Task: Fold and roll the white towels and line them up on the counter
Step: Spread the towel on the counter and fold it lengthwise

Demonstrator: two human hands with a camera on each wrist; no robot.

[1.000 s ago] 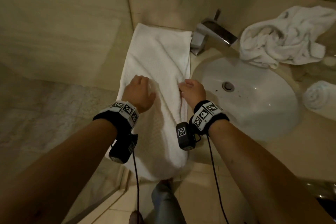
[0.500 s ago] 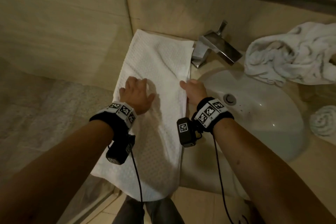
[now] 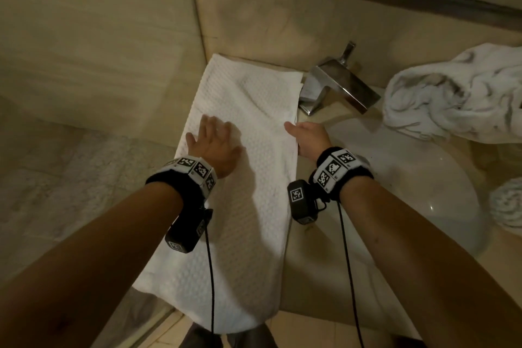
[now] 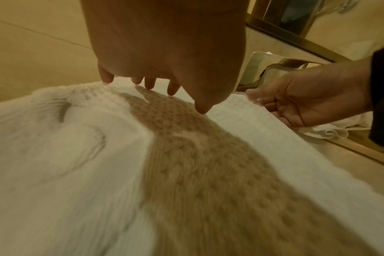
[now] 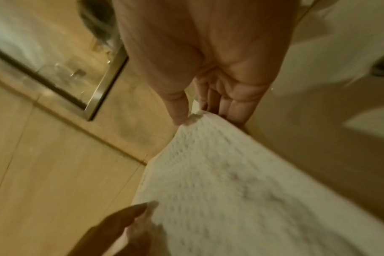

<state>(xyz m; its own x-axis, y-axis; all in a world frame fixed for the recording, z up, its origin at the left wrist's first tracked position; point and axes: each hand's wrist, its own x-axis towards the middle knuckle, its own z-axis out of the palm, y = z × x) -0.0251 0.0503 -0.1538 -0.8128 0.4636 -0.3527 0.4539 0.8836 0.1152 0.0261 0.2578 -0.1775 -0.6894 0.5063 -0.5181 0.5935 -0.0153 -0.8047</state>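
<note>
A long white waffle-weave towel (image 3: pixel 254 206) lies flat on the counter left of the sink, its near end hanging over the front edge. My left hand (image 3: pixel 214 138) rests on it palm down with fingers spread and straight; the left wrist view shows the fingertips (image 4: pixel 149 84) touching the towel (image 4: pixel 77 173). My right hand (image 3: pixel 308 135) is at the towel's right edge. In the right wrist view its thumb (image 5: pixel 178 114) lies on top of the towel (image 5: pixel 230 190) and its fingers sit below the edge, pinching it.
A chrome faucet (image 3: pixel 336 85) stands just right of the towel's far end, above the white sink basin (image 3: pixel 409 192). A crumpled heap of white towels (image 3: pixel 457 99) lies at back right. A rolled towel (image 3: pixel 508 203) sits at the right. A tiled wall borders the left.
My left hand has gone from curled on the bunched cloth to flat and spread, and the towel now lies smoother. The right hand has stayed at the right edge.
</note>
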